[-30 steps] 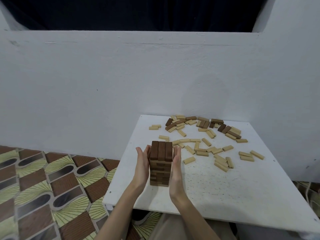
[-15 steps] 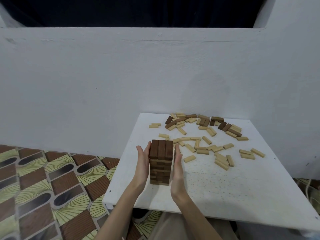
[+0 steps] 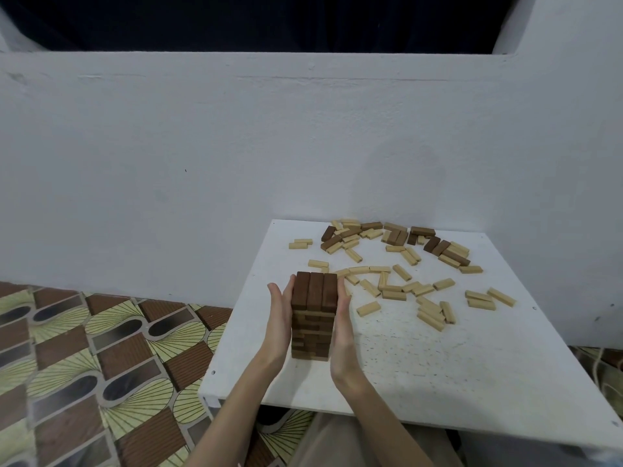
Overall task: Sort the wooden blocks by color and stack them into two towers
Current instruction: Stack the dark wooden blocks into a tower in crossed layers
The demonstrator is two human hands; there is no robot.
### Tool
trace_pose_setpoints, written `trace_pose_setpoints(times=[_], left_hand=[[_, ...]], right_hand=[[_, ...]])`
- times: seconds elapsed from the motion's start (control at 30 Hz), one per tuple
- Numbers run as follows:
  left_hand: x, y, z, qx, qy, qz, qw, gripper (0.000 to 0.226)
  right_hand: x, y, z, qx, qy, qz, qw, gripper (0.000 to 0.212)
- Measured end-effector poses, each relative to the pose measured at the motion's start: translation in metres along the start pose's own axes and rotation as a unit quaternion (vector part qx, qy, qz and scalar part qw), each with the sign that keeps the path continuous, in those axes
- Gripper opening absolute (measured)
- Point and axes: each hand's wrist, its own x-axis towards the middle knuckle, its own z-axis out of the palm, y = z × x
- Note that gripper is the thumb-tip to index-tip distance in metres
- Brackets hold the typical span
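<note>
A tower of dark brown wooden blocks (image 3: 313,315) stands near the left front of the white table (image 3: 438,375), three blocks across its top layer. My left hand (image 3: 280,318) lies flat against the tower's left side, and my right hand (image 3: 343,326) presses flat on its right side, fingers straight. Loose light wooden blocks (image 3: 401,284) are scattered behind and to the right of the tower. Several dark brown blocks (image 3: 438,246) lie mixed with light ones along the table's far edge.
A white wall (image 3: 236,163) rises directly behind the table. Patterned brown and yellow floor tiles (image 3: 84,365) spread to the left, below the table's left edge. A cord (image 3: 603,369) hangs at the far right.
Both hands have stayed flat against the tower's sides. Only the camera view has shifted slightly; no block has moved.
</note>
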Motion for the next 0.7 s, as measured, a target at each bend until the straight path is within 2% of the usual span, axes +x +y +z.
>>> trace_pose_setpoints(times=[0.1, 0.2, 0.23, 0.27, 0.37, 0.4, 0.47, 0.53, 0.7], left_hand=[[0.001, 0.001, -0.001, 0.006, 0.013, -0.008, 1.0, 0.066], [0.002, 0.0, -0.012, -0.079, 0.02, -0.047, 0.996, 0.069], [0.004, -0.005, -0.019, -0.098, 0.024, -0.066, 0.993, 0.07], [0.005, -0.012, -0.025, -0.099, 0.027, -0.081, 0.991, 0.072], [0.011, -0.041, -0.038, -0.059, 0.03, -0.104, 0.992, 0.087], [0.011, -0.048, -0.038, -0.059, 0.024, -0.11, 0.992, 0.091], [0.009, -0.057, -0.038, -0.057, 0.011, -0.12, 0.991, 0.093], [0.007, -0.06, -0.033, -0.044, 0.003, -0.114, 0.992, 0.084], [0.002, -0.055, -0.024, -0.031, -0.016, -0.111, 0.993, 0.068]], right_hand=[[0.001, -0.001, -0.002, 0.0, 0.013, 0.014, 1.0, 0.102], [0.005, 0.007, -0.014, 0.03, 0.056, 0.044, 0.997, 0.061], [0.006, 0.011, -0.019, 0.033, 0.068, 0.06, 0.995, 0.057], [0.006, 0.021, -0.024, 0.029, 0.081, 0.078, 0.993, 0.06], [0.003, 0.038, -0.028, 0.04, 0.087, 0.136, 0.986, 0.087], [0.002, 0.043, -0.028, 0.044, 0.084, 0.15, 0.984, 0.086], [0.002, 0.051, -0.027, 0.044, 0.074, 0.154, 0.984, 0.069], [0.001, 0.052, -0.022, 0.06, 0.052, 0.148, 0.986, 0.057], [0.0, 0.059, -0.016, 0.04, 0.061, 0.129, 0.989, 0.058]])
